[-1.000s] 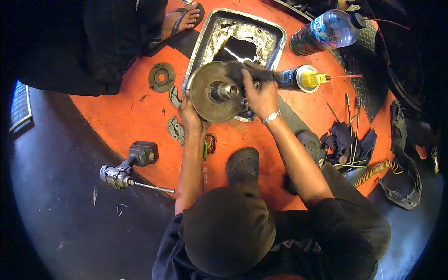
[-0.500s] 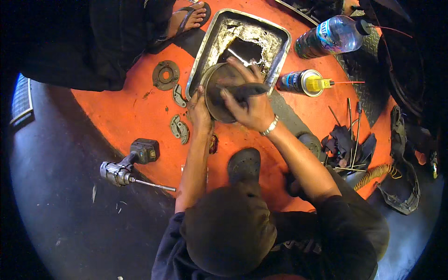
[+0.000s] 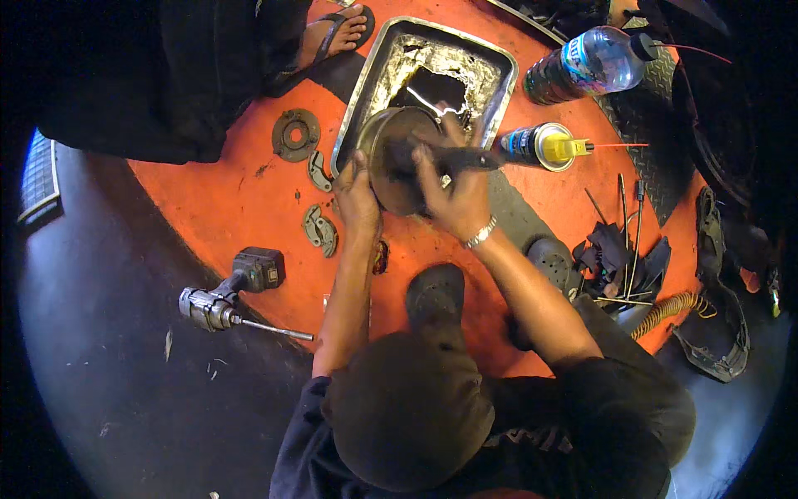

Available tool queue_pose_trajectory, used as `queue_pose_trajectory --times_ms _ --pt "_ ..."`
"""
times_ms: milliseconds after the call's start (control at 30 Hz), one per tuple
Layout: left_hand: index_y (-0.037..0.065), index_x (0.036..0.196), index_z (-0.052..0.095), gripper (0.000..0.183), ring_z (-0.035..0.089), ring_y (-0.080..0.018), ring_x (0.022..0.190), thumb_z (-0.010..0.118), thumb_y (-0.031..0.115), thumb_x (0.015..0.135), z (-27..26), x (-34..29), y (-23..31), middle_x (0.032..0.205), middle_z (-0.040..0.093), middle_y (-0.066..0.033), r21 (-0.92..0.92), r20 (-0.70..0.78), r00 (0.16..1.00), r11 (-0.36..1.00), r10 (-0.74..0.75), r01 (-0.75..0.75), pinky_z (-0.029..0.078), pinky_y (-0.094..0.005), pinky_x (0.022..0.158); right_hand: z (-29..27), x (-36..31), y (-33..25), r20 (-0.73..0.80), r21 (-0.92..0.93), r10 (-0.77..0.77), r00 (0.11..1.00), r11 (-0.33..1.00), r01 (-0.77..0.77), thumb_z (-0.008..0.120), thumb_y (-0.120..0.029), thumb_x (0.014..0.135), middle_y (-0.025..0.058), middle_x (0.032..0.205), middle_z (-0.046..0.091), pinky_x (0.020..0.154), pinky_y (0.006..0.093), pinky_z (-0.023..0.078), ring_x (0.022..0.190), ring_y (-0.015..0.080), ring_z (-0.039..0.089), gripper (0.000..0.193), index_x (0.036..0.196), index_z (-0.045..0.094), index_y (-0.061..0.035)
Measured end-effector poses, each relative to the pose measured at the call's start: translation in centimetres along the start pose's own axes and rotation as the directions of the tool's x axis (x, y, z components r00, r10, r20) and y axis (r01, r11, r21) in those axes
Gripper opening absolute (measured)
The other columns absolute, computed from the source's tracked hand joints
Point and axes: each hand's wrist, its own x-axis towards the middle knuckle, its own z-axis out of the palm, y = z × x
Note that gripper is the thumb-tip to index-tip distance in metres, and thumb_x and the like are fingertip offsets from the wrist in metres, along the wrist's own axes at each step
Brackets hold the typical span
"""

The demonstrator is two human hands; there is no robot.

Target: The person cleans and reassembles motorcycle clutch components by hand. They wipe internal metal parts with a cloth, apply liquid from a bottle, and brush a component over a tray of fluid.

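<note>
My left hand [image 3: 358, 200] is closed on the left rim of a round, bowl-like metal drum [image 3: 384, 176], holding it tilted over the near edge of a metal tray [image 3: 453, 34]. In my right hand [image 3: 460, 198] is a dark brush [image 3: 472, 159], its working end inside the drum and its handle pointing right. The bristles are blurred and partly covered by my fingers. Dark liquid [image 3: 434, 90] lies in the tray behind the drum. To the left on the orange floor are a ringed metal plate [image 3: 296, 135] and curved metal shoes [image 3: 319, 230].
A cordless impact driver [image 3: 218, 301] lies at left. On the right are a spray can [image 3: 524, 145] with a yellow top and a large plastic bottle [image 3: 582, 68]. Long tools [image 3: 637, 229], dark scraps and a coiled hose [image 3: 669, 313] lie farther right. Someone's sandalled foot [image 3: 331, 35] stands beside the tray.
My right hand and the brush have shifted slightly to the right within the drum. The drum has turned or tilted a little in my left hand.
</note>
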Motion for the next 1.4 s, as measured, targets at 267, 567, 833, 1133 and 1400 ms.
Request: queue_pose_trajectory --times_ms 267,567,833,1133,1400 --pt "-0.004 0.102 0.066 0.040 0.054 -0.0113 0.076 0.046 0.031 0.103 -0.4 0.2 0.4 0.087 0.063 -0.0045 0.198 0.091 0.991 0.974 0.097 -0.114 0.046 -0.0264 0.070 0.1 0.5 -1.5 -0.043 0.354 0.349 0.936 0.882 -0.312 0.063 -0.014 0.087 0.0196 0.130 0.057 0.116 0.0537 0.015 0.127 0.0351 0.049 0.021 0.104 0.069 -0.0022" --pt "-0.003 0.097 0.067 0.040 0.049 -0.0095 0.075 0.049 0.032 0.102 -0.9 1.3 -0.2 0.084 0.061 -0.0021 0.181 0.083 0.996 0.982 0.040 -0.054 0.044 -0.0262 0.068 0.2 0.9 -1.7 -0.085 0.459 0.418 0.905 0.822 -0.337 0.065 -0.015 0.086 0.0170 0.131 0.058 0.115 0.0594 0.007 0.129 0.0322 0.049 0.021 0.104 0.070 -0.0047" --pt "-0.004 0.107 0.066 0.036 0.054 -0.0107 0.078 0.049 0.027 0.102 -0.7 1.2 0.4 0.091 0.065 -0.0051 0.115 0.094 0.991 0.988 0.093 -0.104 0.046 -0.0251 0.070 1.8 -1.1 -1.8 -0.192 0.087 0.102 0.976 0.992 -0.087 0.063 -0.016 0.088 0.0171 0.118 0.064 0.116 0.0549 0.015 0.126 0.0345 0.050 0.026 0.110 0.066 -0.0016" --pt "-0.006 0.108 0.066 0.042 0.058 -0.0115 0.085 0.049 0.032 0.102 -0.2 0.5 2.2 0.099 0.068 -0.0090 0.131 -0.012 1.000 0.991 -0.022 0.023 0.047 -0.0266 0.077 0.8 -3.8 -2.5 0.148 0.006 -0.120 0.982 0.993 0.120 0.066 -0.012 0.086 0.0116 0.112 0.068 0.115 0.0572 0.017 0.119 0.0309 0.056 0.021 0.105 0.068 -0.0029" --pt "-0.003 0.104 0.067 0.035 0.055 -0.0113 0.082 0.050 0.027 0.102 -1.1 1.9 0.9 0.094 0.066 -0.0054 -0.131 -0.028 0.999 0.991 -0.023 0.020 0.046 -0.0279 0.076 0.3 -6.4 -1.0 0.115 -0.075 -0.142 0.983 0.986 0.152 0.076 -0.002 0.071 0.0104 0.095 0.068 0.107 0.0579 0.033 0.111 0.0303 0.058 0.034 0.104 0.070 -0.0061"
